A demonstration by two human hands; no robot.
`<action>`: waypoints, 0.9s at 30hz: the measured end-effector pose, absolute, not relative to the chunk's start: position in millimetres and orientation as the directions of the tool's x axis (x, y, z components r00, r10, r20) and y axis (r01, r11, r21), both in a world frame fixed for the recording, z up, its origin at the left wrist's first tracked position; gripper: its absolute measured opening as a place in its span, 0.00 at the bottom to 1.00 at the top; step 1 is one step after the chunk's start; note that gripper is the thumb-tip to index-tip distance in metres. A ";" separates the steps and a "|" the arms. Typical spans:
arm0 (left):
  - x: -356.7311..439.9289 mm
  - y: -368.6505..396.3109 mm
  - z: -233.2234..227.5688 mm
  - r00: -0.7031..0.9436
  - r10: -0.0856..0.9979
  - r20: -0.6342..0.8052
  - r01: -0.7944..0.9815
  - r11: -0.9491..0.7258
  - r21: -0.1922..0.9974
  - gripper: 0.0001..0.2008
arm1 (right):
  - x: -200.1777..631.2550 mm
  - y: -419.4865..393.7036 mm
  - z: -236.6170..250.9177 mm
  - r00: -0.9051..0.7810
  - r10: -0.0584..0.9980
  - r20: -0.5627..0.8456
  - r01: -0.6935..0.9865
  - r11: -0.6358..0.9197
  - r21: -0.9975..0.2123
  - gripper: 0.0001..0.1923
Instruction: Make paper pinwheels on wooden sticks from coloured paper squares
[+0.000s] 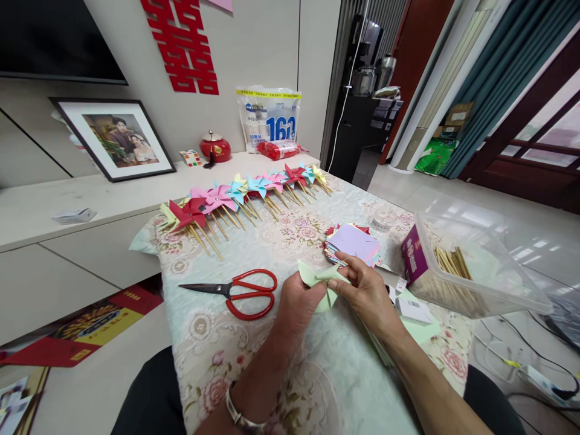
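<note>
Green paper (317, 279), partly folded into pinwheel points, sits pinched between both hands above the table (290, 374). Left hand (299, 302) closes its fingers on the lower edge; right hand (367, 290) nips the top folds with thumb and fingertips. Red scissors (240, 292) lie just left. Paper squares (356, 243) are stacked behind, finished pinwheels (244, 193) line the far edge, and a clear box (475, 266) holds sticks (451, 263).

A floral-clothed table (290, 374) is carrying red-handled scissors (240, 292) near its left edge. Paper pinwheels (244, 196) are lying along the far edge, with a paper stack (356, 243) and a clear bin (475, 266) sitting toward the right edge.
</note>
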State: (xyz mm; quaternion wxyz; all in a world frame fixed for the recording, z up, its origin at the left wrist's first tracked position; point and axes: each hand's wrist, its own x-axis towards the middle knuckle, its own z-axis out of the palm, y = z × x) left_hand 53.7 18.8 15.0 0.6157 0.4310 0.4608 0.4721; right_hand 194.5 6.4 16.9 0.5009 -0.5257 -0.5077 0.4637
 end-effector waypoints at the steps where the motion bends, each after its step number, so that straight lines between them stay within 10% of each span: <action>1: 53.9 19.4 13.8 0.129 0.978 -0.165 -0.177 0.186 0.966 0.15 | 194.4 6.4 16.8 0.058 0.998 0.020 0.069 0.016 -0.997 0.30; 27: 54.5 17.5 10.6 0.044 0.989 -0.142 -0.063 0.144 0.988 0.15 | 192.2 5.6 14.3 0.058 0.990 0.131 0.316 0.106 -0.943 0.25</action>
